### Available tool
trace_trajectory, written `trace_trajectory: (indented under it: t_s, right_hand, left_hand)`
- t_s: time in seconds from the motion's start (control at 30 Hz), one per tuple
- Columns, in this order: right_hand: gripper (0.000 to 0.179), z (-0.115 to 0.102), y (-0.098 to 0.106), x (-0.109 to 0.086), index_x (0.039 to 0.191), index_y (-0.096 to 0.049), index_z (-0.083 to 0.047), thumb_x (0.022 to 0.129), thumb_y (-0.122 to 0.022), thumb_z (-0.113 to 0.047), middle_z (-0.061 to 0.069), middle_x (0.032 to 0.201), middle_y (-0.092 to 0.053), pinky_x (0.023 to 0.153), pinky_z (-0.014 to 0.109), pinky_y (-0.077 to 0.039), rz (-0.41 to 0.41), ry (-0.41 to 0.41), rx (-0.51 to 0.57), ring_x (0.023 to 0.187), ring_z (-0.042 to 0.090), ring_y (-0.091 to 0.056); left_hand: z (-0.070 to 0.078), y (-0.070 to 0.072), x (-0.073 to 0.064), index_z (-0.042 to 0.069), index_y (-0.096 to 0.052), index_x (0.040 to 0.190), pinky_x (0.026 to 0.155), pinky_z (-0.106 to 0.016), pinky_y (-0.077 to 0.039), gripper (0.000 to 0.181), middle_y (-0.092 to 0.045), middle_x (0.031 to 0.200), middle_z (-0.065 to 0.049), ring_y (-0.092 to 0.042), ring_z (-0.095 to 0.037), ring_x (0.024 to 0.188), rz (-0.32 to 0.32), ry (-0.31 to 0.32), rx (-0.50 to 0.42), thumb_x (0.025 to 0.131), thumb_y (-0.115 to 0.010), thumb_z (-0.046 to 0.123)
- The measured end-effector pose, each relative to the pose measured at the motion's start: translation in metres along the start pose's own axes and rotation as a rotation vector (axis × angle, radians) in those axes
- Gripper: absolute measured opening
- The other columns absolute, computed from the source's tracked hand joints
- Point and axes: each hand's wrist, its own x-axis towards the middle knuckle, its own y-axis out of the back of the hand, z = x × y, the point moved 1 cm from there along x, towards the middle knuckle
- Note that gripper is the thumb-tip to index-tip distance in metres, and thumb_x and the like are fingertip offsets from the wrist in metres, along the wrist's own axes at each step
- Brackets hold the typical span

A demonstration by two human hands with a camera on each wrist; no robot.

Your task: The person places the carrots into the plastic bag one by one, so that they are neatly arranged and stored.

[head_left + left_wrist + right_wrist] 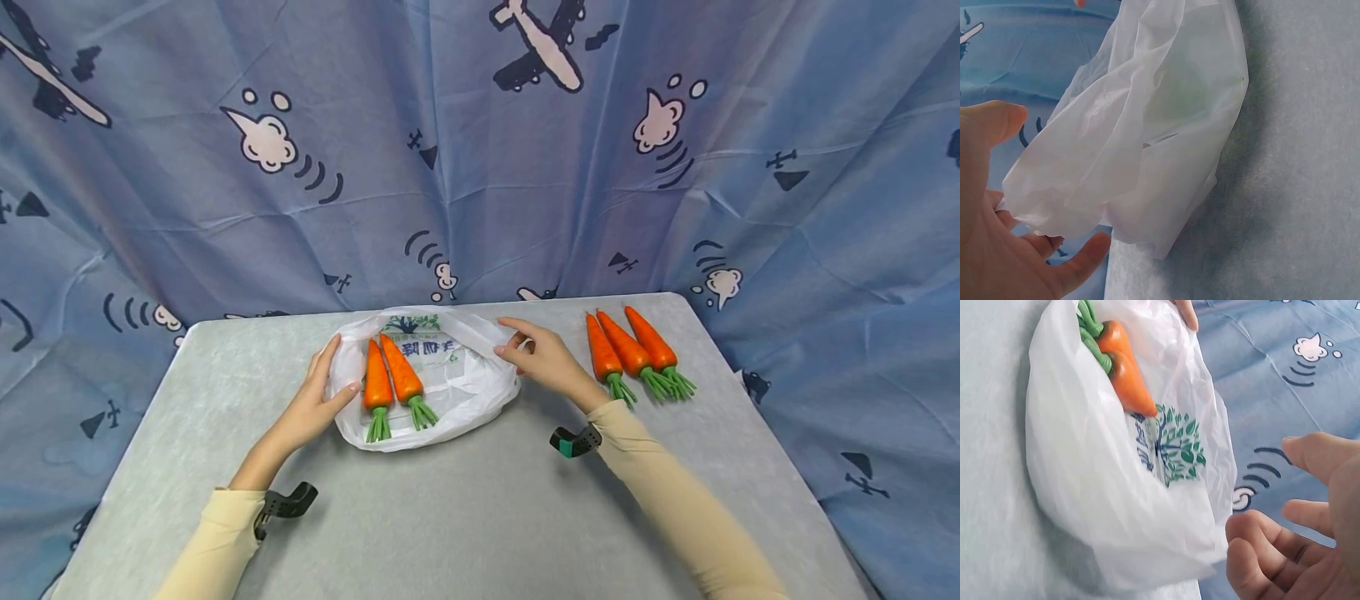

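Observation:
A white plastic bag [468,408] lies on the table with its mouth spread wide, green and blue print showing inside. Two carrots with green stems, a left one [378,383] and a right one [402,372], rest in its left half. My left hand [318,400] is at the bag's left side, fingers spread and fingertips right at the plastic. On the opposite side, my right hand [543,358] has its fingertips by the bag's right rim; its thumb stands apart from the loosely bent fingers in the right wrist view, with no plastic gripped between them.
Three more carrots [633,348] lie side by side on the grey table [435,525], right of the right hand. A blue curtain [480,167] with airplane prints hangs behind the table's back edge. Each wrist wears a black strap [288,502].

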Motion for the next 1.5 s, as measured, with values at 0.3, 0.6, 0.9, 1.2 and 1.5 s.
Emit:
trace_trajectory:
  t_s: [0.3, 0.6, 0.9, 1.2, 1.5]
  right_hand:
    - [0.057, 0.021, 0.021, -0.011, 0.146, -0.049, -0.017, 0.094, -0.067, -0.033, 0.011, 0.099, -0.067, 0.06, 0.029, -0.056, 0.046, -0.018, -0.03, 0.066, 0.021, -0.062]
    - [0.063, 0.042, 0.037, -0.019, 0.148, -0.047, -0.013, 0.094, -0.067, -0.038, 0.012, 0.1, -0.066, 0.06, 0.026, -0.054, 0.06, -0.048, -0.052, 0.067, 0.018, -0.061]
    - [0.063, 0.058, 0.055, -0.031, 0.149, -0.045, -0.016, 0.094, -0.066, -0.041, 0.011, 0.101, -0.066, 0.062, 0.029, -0.056, 0.09, -0.104, -0.106, 0.069, 0.021, -0.062]
    - [0.066, 0.079, 0.074, -0.042, 0.149, -0.043, -0.01, 0.095, -0.064, -0.04, 0.014, 0.098, -0.067, 0.059, 0.027, -0.054, 0.138, -0.112, -0.125, 0.07, 0.021, -0.063]
    - [0.066, 0.094, 0.089, -0.05, 0.151, -0.04, -0.007, 0.097, -0.061, -0.038, 0.017, 0.099, -0.062, 0.059, 0.029, -0.053, 0.157, -0.148, -0.117, 0.069, 0.021, -0.063]
  left_hand:
    - [0.0, 0.0, 0.0, 0.017, -0.002, 0.161, 0.115, -0.068, -0.023, 0.086, -0.017, 0.159, -0.026, -0.025, -0.047, 0.145, -0.011, 0.011, 0.01, 0.098, -0.061, 0.023]
    - [0.001, 0.001, -0.001, 0.015, -0.002, 0.161, 0.115, -0.069, -0.023, 0.086, -0.016, 0.158, -0.026, -0.025, -0.047, 0.144, -0.009, 0.01, 0.004, 0.098, -0.061, 0.022]
    - [0.0, 0.001, -0.001, 0.015, -0.002, 0.161, 0.115, -0.069, -0.023, 0.086, -0.016, 0.159, -0.026, -0.025, -0.047, 0.145, -0.005, 0.006, 0.004, 0.098, -0.061, 0.022]
    - [0.0, 0.002, -0.001, 0.015, -0.002, 0.161, 0.115, -0.069, -0.023, 0.087, -0.016, 0.159, -0.026, -0.025, -0.047, 0.145, -0.004, 0.008, 0.007, 0.098, -0.061, 0.022]
    - [0.0, 0.002, -0.002, 0.015, -0.002, 0.161, 0.115, -0.069, -0.023, 0.086, -0.016, 0.159, -0.026, -0.025, -0.046, 0.144, -0.005, 0.009, 0.002, 0.098, -0.061, 0.021]
